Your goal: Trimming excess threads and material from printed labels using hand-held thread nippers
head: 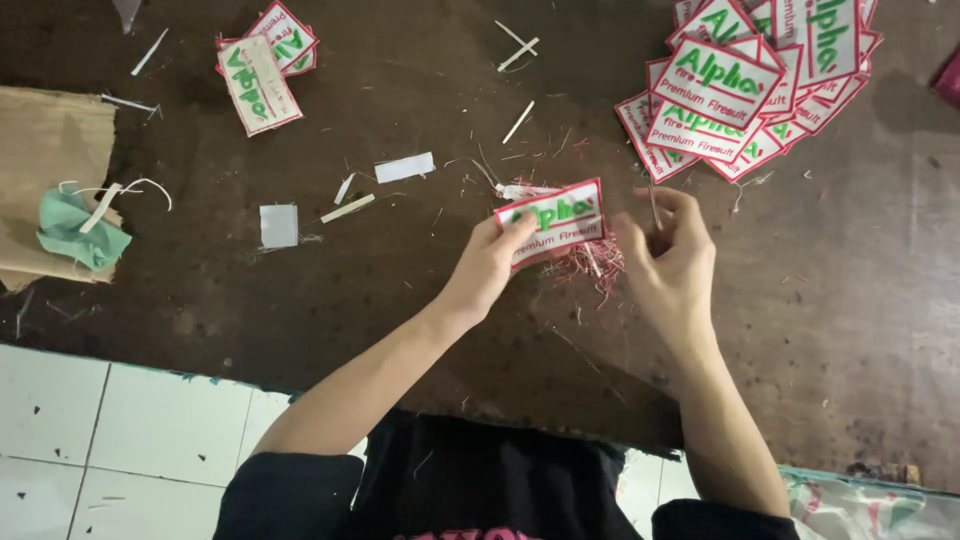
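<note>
My left hand point(487, 266) pinches a white rectangular embroidered patch point(553, 216) with a red border and green and red lettering, holding it by its lower left corner above the dark table. My right hand point(668, 258) sits just right of the patch, fingers curled shut around a thin pale tool point(654, 205) that points upward. A tuft of loose red threads point(590, 262) hangs below the patch between the two hands.
A fanned heap of the same patches point(745, 85) lies at the far right. Two or three more patches point(265, 62) lie at the far left. White scraps point(279, 225), thread bits, torn cardboard point(40, 150) and a green cloth point(78, 232) litter the brown table point(300, 300).
</note>
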